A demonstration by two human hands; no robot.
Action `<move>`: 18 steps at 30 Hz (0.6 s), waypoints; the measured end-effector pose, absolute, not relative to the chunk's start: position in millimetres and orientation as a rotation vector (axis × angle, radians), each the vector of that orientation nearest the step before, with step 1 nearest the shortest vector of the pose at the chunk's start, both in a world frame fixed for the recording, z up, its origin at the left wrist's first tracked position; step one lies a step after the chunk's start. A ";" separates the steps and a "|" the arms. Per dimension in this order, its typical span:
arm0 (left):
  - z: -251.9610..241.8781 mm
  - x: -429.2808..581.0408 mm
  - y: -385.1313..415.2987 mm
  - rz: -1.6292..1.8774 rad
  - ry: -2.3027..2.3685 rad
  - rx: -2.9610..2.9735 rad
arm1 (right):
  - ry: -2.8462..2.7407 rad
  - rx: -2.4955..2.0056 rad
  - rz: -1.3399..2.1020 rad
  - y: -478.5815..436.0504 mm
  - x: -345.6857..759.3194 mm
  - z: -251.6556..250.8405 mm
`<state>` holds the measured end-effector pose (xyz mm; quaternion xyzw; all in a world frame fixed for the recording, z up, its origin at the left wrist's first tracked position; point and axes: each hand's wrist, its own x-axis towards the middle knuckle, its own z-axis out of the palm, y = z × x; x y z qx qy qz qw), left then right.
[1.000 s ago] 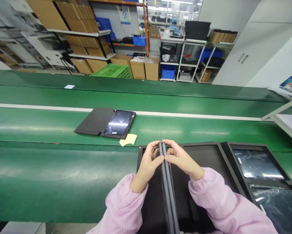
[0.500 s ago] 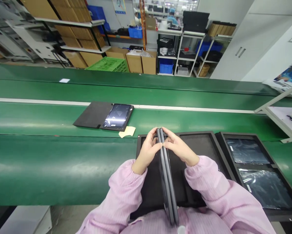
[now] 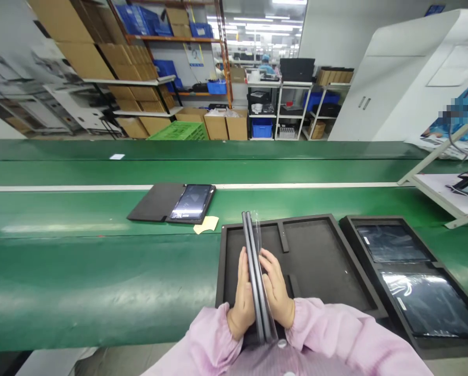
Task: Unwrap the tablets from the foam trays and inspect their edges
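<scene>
- 2 slim dk panels (image 3: 252, 271) held on edge, side by side, btwn both palms, in front of torso & over L part of blk tray (image 3: 327, 261); contact w/ tray can't be told
- L hand (image 3: 243, 297) laid flat on panels' L face, fingers together, pointing up & away
- R hand (image 3: 276, 287) pressed on opp face, fingers slightly bent; pair squeezed btwn the two hands
- Clear film (image 3: 256, 224) seen sticking out along R side of panels, nr top
- 2nd blk tray (image 3: 453, 347) set just R of 1st; 2 tablets, far one (image 3: 392, 244) & near one (image 3: 433, 308), seated in it, each w/ small wht label at L edge, print too small to read
- Blk case (image 3: 155, 202) laid open on grn belt (image 3: 100, 282), tablet w/ lit-looking screen (image 3: 192, 202) in its R half; wht sticker (image 3: 186, 215) at near edge, illegible
- Yellow paper (image 3: 206, 224) left by case's near R corner; no writing made out
- Wall poster (image 3: 194, 55) w/ blue strip seen at back, text unreadable
</scene>
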<state>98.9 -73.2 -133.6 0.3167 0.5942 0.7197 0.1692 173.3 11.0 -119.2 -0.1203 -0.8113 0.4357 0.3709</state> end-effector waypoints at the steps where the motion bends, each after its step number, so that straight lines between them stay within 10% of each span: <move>1: -134.6 97.9 -72.1 2.066 1.716 0.964 | -2.085 -0.323 1.076 12.2 172.5 -119.3; 18: 3.4 72.0 -16.6 2.156 1.777 0.856 | -1.419 -0.477 1.867 39.5 112.0 -10.3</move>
